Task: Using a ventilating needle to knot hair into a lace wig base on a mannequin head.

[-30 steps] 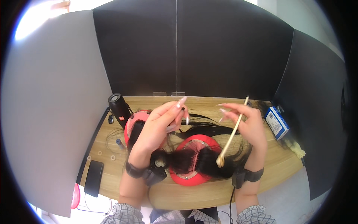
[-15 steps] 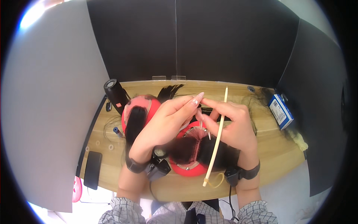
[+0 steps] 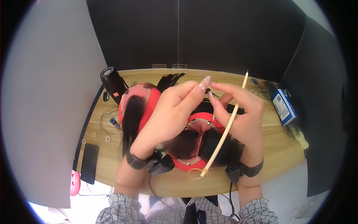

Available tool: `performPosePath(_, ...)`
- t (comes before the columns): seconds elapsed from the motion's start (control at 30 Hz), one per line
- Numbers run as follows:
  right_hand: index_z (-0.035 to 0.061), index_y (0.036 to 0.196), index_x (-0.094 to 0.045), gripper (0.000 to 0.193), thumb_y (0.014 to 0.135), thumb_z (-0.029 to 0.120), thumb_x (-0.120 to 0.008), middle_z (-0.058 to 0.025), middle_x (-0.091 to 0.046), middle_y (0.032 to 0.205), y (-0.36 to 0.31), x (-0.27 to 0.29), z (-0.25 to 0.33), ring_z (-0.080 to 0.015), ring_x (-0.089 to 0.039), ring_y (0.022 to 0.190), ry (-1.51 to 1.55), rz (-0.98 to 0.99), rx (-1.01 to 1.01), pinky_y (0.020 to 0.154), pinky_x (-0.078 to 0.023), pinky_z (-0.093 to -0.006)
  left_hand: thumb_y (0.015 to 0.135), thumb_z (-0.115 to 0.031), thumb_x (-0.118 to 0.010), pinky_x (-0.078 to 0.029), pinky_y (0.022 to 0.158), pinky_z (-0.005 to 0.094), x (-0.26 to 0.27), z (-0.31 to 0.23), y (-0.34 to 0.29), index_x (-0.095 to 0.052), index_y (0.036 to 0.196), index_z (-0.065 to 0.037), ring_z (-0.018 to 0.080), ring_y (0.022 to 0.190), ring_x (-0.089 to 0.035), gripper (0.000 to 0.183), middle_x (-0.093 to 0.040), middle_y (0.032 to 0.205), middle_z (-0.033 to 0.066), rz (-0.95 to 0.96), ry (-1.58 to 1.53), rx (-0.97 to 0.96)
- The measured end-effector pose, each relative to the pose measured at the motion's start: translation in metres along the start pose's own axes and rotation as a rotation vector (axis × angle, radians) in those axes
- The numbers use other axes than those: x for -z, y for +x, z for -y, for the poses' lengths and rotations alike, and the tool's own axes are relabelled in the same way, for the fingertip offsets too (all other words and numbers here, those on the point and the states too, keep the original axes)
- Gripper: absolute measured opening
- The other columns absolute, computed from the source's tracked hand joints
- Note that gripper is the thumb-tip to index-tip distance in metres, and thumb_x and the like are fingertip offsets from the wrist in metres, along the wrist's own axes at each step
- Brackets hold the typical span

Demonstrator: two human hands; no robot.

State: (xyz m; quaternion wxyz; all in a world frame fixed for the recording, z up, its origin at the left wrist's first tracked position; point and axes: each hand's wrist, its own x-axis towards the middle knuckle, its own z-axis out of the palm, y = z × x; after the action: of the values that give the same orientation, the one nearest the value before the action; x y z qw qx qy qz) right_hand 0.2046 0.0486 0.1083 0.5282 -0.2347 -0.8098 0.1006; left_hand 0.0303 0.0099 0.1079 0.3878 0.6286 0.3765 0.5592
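Above a red head form (image 3: 186, 165) my two hands come close together at the fingertips. My left hand (image 3: 175, 104) is closed in a pinch, thumb against forefinger; what it holds, if anything, is too small to make out. A thin pale stick (image 3: 223, 138) with a fine tip slants through my right hand (image 3: 242, 108), held in the bent fingers. A loose rubber band (image 3: 194, 173) hangs at its lower end. On the head form sits a net cap (image 3: 201, 128), pinned round its rim, with black hair (image 3: 182, 145) parted to both sides.
Behind my left hand lies another red head form (image 3: 152, 100) with black hair. A black cylindrical speaker (image 3: 112, 80), a blue spool (image 3: 114, 122) and a black phone (image 3: 89, 164) are at the left. A blue-white box (image 3: 284, 108) lies right, near loose hair. Dark panels (image 3: 223, 33) enclose the table.
Both hands have risen a little, and my right hand has shifted right with the stick. The fingertips of the two hands are slightly farther apart. More of the cap shows.
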Motion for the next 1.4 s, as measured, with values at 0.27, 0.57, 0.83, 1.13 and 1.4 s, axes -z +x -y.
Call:
performPosePath(0.27, -0.0133, 0.117, -0.057, 0.053, 0.078, 0.014, -0.079, -0.0242, -0.066, 0.104, -0.018, 0.008, 0.032, -0.0281, -0.067, 0.089, 1.632, 0.533, -0.212, 0.079, -0.056, -0.0362, 0.102, -0.024, -0.047, -0.025, 0.053, 0.0208, 0.043, -0.008, 0.006, -0.05, 0.076, -0.007, 0.0026, 0.058, -0.028, 0.032, -0.036, 0.064, -0.0074, -0.297, -0.096, -0.104)
performPosePath(0.57, -0.0086, 0.121, -0.06, 0.051, 0.077, 0.007, -0.08, -0.0249, -0.057, 0.127, -0.035, -0.021, 0.068, -0.0339, -0.063, 0.108, 1.981, 1.218, 0.045, 0.088, -0.052, -0.0398, 0.103, -0.025, -0.046, -0.028, 0.056, 0.0203, 0.042, -0.005, 0.003, -0.051, 0.075, -0.004, 0.0028, 0.061, -0.032, 0.035, -0.039, 0.064, -0.0062, -0.252, 0.009, -0.088)
performPosePath(0.83, -0.0123, 0.107, -0.064, 0.027, 0.081, -0.007, -0.067, -0.0284, -0.059, 0.12, -0.024, 0.005, 0.05, -0.0427, -0.062, 0.105, 1.772, 0.82, 0.583, 0.081, -0.055, -0.0438, 0.103, -0.025, -0.047, -0.029, 0.056, 0.0207, 0.035, -0.013, -0.001, -0.053, 0.079, -0.003, 0.0033, 0.061, -0.033, 0.033, -0.04, 0.066, -0.0062, -0.221, 0.001, -0.127)
performPosePath(1.13, -0.0051, 0.102, -0.053, 0.027, 0.096, 0.02, -0.058, -0.0297, -0.061, 0.105, -0.034, 0.054, 0.06, -0.0451, -0.063, 0.095, 1.807, 0.511, 0.074, 0.08, -0.056, -0.0498, 0.098, -0.019, -0.042, -0.043, 0.07, 0.0334, 0.008, -0.05, -0.047, -0.046, 0.073, -0.01, 0.0102, 0.049, -0.044, 0.027, -0.047, 0.062, -0.0016, 0.118, -0.702, -0.572)
performPosePath(1.4, -0.0016, 0.097, -0.063, 0.02, 0.094, 0.017, -0.056, -0.0226, -0.067, 0.1, -0.044, 0.112, 0.061, -0.0346, -0.067, 0.085, 1.741, 0.238, 0.369, 0.075, -0.057, -0.0407, 0.096, -0.007, -0.05, -0.053, 0.084, 0.042, -0.001, -0.088, -0.091, -0.053, 0.055, -0.004, 0.0213, 0.053, -0.06, 0.041, -0.051, 0.05, 0.0091, 0.491, -1.079, -0.863)
